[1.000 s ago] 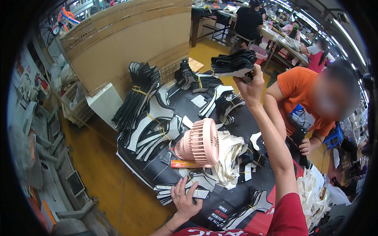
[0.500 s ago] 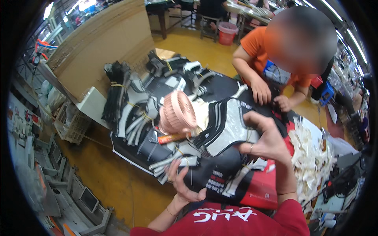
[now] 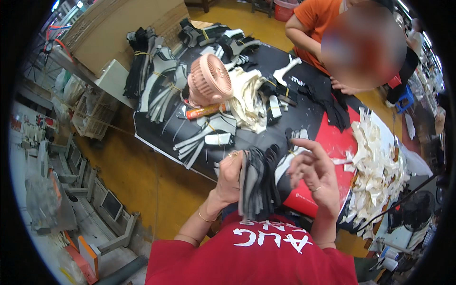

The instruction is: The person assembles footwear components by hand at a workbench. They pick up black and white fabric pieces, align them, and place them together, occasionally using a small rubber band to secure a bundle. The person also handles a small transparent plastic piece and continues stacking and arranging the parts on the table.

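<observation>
A stack of grey and black cut fabric pieces (image 3: pixel 260 183) stands on edge in front of my chest. My left hand (image 3: pixel 229 178) is closed round its left side. To the right of the stack, my right hand (image 3: pixel 316 175) is raised, fingers apart and slightly blurred, holding nothing. Just beyond the hands, a tied bundle of grey pieces (image 3: pixel 218 127) and a white pile of fabric pieces (image 3: pixel 249 97) lie on the black-and-red table cover (image 3: pixel 251 140). A pink fan (image 3: pixel 209 83) stands behind that bundle, with an orange tube-like item (image 3: pixel 204 113) at its base.
Several tied black and grey bundles (image 3: pixel 156 80) cover the far left of the table. White scraps (image 3: pixel 377 166) are heaped at the right. A co-worker in orange (image 3: pixel 306 28) leans in at the far side, near black pieces (image 3: pixel 330 102). A cardboard panel (image 3: pixel 123 40) rises at the back left.
The fabric stack, held by my right hand over the table, has come nearer my chest and into my left hand. My right hand has let go. The view has shifted downward.
</observation>
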`<control>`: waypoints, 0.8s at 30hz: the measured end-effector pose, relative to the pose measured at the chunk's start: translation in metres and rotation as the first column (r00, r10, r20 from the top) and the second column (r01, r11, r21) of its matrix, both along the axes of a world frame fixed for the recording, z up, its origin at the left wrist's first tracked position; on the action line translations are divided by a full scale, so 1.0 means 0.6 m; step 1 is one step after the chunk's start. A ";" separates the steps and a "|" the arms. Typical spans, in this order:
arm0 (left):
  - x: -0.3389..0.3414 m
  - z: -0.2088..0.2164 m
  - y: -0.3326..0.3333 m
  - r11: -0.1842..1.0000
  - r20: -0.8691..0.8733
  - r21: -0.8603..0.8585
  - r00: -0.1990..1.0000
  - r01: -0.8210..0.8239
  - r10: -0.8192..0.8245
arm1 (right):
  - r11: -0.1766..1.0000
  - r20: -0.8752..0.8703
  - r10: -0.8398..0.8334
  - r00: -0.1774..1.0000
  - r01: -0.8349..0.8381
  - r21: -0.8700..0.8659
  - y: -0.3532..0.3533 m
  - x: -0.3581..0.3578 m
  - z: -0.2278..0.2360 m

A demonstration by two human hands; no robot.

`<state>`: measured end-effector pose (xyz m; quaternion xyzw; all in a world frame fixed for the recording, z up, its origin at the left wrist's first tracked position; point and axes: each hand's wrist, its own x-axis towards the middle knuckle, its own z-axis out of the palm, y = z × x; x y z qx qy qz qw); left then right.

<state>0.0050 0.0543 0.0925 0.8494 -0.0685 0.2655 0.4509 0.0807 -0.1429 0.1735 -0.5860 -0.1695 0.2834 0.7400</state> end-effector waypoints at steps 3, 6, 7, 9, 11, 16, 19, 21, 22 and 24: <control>-0.005 -0.014 -0.004 0.995 0.118 0.094 0.993 -0.033 0.022 | 0.996 0.065 0.073 0.995 -0.070 -0.048 0.004 -0.019 -0.018; -0.015 -0.027 -0.019 0.979 0.084 -0.202 0.996 0.001 0.017 | 0.999 -0.076 0.023 0.997 -0.021 0.036 0.008 -0.010 -0.039; -0.019 -0.030 -0.023 0.985 0.183 -0.174 0.983 0.006 0.026 | 0.999 -0.117 0.009 0.993 -0.005 0.039 0.010 -0.004 -0.047; -0.028 -0.033 -0.024 0.992 0.088 -0.128 0.996 -0.005 0.017 | 0.999 -0.169 -0.018 0.986 0.024 0.037 0.012 0.002 -0.060; -0.034 -0.034 -0.028 0.945 -0.075 -0.326 0.997 -0.039 0.015 | 0.999 -0.152 -0.015 0.988 0.021 0.037 0.010 0.004 -0.071; -0.036 -0.030 -0.030 0.987 -0.022 -0.137 0.997 -0.083 0.080 | 0.997 -0.128 -0.003 0.992 0.013 0.076 0.005 0.006 -0.080; -0.034 -0.025 -0.029 0.992 0.048 -0.116 0.997 -0.048 0.054 | 0.997 -0.137 -0.001 0.991 0.011 0.072 0.006 0.005 -0.079; -0.037 -0.020 -0.029 0.989 -0.047 -0.135 0.997 -0.066 0.060 | 0.998 -0.161 -0.016 0.987 0.025 0.053 0.007 0.005 -0.080; -0.038 -0.019 -0.029 0.983 -0.067 -0.171 0.997 -0.061 0.050 | 0.998 -0.166 -0.022 0.986 0.031 0.051 0.007 0.005 -0.082; -0.038 -0.017 -0.032 0.983 -0.119 -0.156 0.990 -0.098 0.080 | 0.999 -0.168 -0.018 0.986 0.023 0.030 0.007 0.005 -0.089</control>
